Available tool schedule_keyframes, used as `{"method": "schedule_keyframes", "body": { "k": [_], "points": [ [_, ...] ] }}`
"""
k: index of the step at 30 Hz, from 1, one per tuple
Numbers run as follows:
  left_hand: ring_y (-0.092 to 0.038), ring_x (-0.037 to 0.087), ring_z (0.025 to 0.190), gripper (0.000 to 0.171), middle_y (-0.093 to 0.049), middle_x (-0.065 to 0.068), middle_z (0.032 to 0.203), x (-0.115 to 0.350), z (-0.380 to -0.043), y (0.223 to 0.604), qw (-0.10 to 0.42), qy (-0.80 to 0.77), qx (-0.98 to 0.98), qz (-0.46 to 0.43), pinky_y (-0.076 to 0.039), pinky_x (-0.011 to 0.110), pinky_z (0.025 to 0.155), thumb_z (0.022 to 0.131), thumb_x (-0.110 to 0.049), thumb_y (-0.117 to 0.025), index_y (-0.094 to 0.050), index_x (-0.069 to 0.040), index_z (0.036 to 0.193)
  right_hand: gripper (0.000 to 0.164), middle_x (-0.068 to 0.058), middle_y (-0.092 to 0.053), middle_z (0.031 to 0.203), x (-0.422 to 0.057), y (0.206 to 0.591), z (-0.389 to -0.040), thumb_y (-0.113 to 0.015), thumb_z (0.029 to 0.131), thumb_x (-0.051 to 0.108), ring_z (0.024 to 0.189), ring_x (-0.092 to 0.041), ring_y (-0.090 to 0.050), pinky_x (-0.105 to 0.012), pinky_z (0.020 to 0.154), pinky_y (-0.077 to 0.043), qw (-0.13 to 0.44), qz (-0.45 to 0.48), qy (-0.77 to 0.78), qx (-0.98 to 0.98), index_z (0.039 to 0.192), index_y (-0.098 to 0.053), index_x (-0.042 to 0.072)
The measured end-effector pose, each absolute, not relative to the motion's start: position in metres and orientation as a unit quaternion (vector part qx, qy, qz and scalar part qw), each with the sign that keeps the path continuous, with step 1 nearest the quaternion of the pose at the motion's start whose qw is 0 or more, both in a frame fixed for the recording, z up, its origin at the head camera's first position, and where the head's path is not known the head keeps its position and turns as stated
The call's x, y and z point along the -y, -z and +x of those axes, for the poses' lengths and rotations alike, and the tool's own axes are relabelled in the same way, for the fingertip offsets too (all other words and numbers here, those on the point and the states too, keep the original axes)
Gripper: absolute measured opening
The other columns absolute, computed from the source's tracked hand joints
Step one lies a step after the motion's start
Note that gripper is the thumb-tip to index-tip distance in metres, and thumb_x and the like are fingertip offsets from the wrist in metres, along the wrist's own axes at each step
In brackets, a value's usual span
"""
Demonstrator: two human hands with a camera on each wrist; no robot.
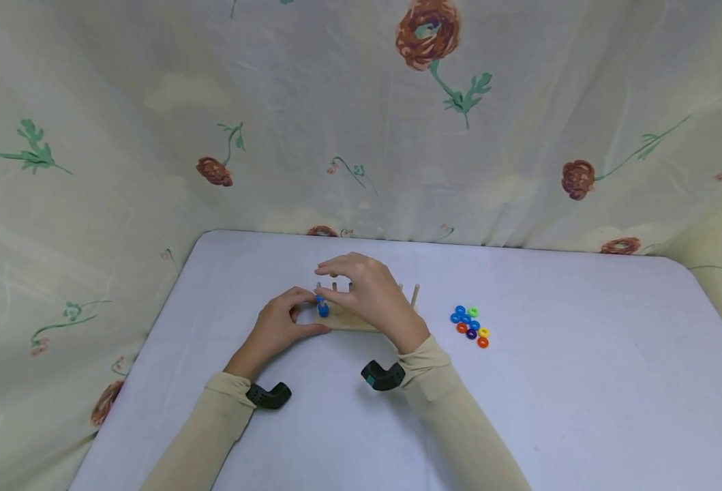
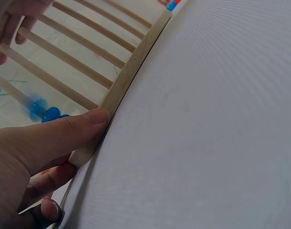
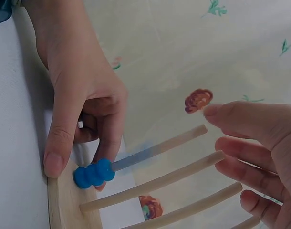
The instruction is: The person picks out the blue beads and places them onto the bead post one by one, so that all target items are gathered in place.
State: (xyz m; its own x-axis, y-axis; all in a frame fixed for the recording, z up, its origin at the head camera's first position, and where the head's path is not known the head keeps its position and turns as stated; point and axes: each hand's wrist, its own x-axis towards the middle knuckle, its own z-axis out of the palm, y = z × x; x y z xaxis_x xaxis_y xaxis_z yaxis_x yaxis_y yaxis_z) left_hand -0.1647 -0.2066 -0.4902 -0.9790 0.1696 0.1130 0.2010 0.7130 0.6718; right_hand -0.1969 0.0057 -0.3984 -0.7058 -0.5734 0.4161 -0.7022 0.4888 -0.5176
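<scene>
Left hand [image 1: 277, 327]: pinching the end of the pegged board [image 2: 129, 71], set on the desk [image 1: 581, 382].
Right hand [image 1: 373, 293]: grip wide near the peg tops, holding nothing.
Blue rings [image 3: 94, 174]: stacked low on the end peg [image 3: 183, 137], with a blurred one above, apparently sliding down.
Other visible pegs [image 3: 155, 182]: bare; early stage, probably.
Loose rings [image 1: 471, 334]: clustered right of the board, seemingly left to thread.

hands [image 1: 369, 290] 2 | pegboard [image 2: 129, 72] 1 | pegs [image 3: 152, 184] 7 | stacked blue rings [image 3: 93, 175] 3

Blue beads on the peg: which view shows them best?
Right wrist: the blue beads appear large and uncovered. The head view shows them tiny; in the left wrist view, the left hand partly hides them.
</scene>
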Motion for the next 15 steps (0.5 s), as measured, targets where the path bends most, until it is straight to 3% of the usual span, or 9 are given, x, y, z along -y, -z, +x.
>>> {"method": "schedule_keyframes", "body": {
  "k": [15],
  "points": [
    [-0.043, 0.011, 0.071, 0.056, -0.067, 0.0, 0.106, 0.2069, -0.1653, 0.4932, 0.028, 0.354, 0.929, -0.103, -0.035, 0.024, 0.064, 0.075, -0.036, -0.094, -0.074, -0.015, 0.123, 0.024, 0.002, -0.079, 0.103, -0.0072, 0.4, -0.1978, -0.082, 0.091, 0.025, 0.096, -0.012, -0.071, -0.03, 0.08, -0.057, 0.116, 0.375, -0.35, 0.851, 0.113, -0.08, 0.015]
  ]
}}
